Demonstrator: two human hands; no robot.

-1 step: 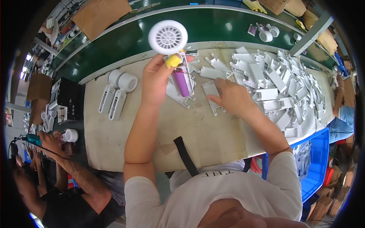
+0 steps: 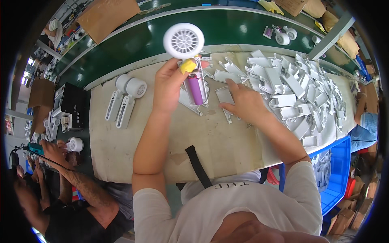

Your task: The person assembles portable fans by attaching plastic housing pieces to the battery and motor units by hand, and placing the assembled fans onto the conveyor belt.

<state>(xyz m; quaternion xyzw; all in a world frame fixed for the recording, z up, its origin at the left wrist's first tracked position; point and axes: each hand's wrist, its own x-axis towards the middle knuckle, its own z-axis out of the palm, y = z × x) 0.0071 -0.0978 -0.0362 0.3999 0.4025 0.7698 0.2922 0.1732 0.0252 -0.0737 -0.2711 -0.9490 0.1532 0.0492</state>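
fan (image 2: 183, 41) with a round white head is up in the left hand (image 2: 167, 90), above the far part of the table (image 2: 202, 152). the left hand is closed around the fan just below its head, pinching it between the thumb and the fingers. a yellow bit (image 2: 188, 66) shows by the thumb tip; i cannot tell if it is on the thumb or on the fan. under the hand hangs a purple tube (image 2: 195, 91), with thin red wires near its top.

the right hand (image 2: 248, 101) is low over some flat white parts, with its palm down. its thumb is spread away from its first finger, and a white part (image 2: 223, 95) lies by the gap between them. i cannot tell if the fingertips touch it.

a big messy pile of white parts (image 2: 304, 91) lies to the right. two more white fans (image 2: 128, 109) lie side by side on the left of the table. a black strap (image 2: 197, 165) lies at the near edge. a blue bin (image 2: 339, 178) is below the table on the right. on the left, near a black box (image 2: 75, 107), another person's hand (image 2: 53, 153) is next to a white fan head (image 2: 75, 144).
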